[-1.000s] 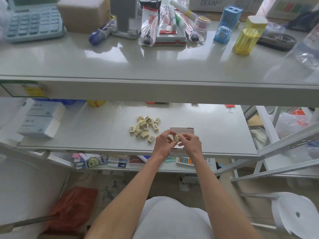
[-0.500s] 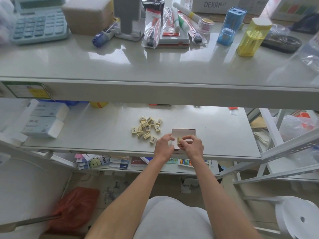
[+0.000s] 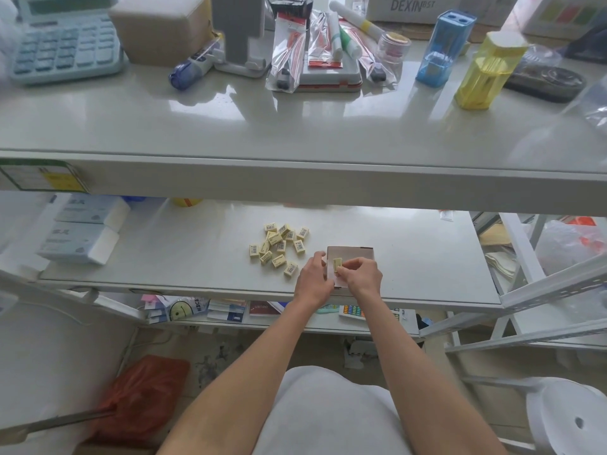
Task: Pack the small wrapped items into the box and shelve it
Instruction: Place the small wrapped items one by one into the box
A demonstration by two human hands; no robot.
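Observation:
A small pale box (image 3: pixel 358 252) sits on the middle shelf (image 3: pixel 197 257), near its front edge. My right hand (image 3: pixel 361 274) pinches one small yellow wrapped item (image 3: pixel 337 264) over the box's left part. My left hand (image 3: pixel 312 277) rests against the box's left side, fingers curled at its edge. A loose pile of several yellow wrapped items (image 3: pixel 279 244) with barcodes lies on the shelf just left of the box.
Two stacked white-and-blue packs (image 3: pixel 82 228) lie at the shelf's left. The upper shelf carries a calculator (image 3: pixel 62 44), a brown box (image 3: pixel 161 27), bagged pens (image 3: pixel 289 50), and blue (image 3: pixel 443 44) and yellow (image 3: pixel 486 70) plastic containers. A lower shelf holds booklets (image 3: pixel 226 311). White rack rails (image 3: pixel 542 290) stand at right.
Both hands have lowered from just above the box's front onto the box. The yellow item came down with them and now sits in my right fingers over the box.

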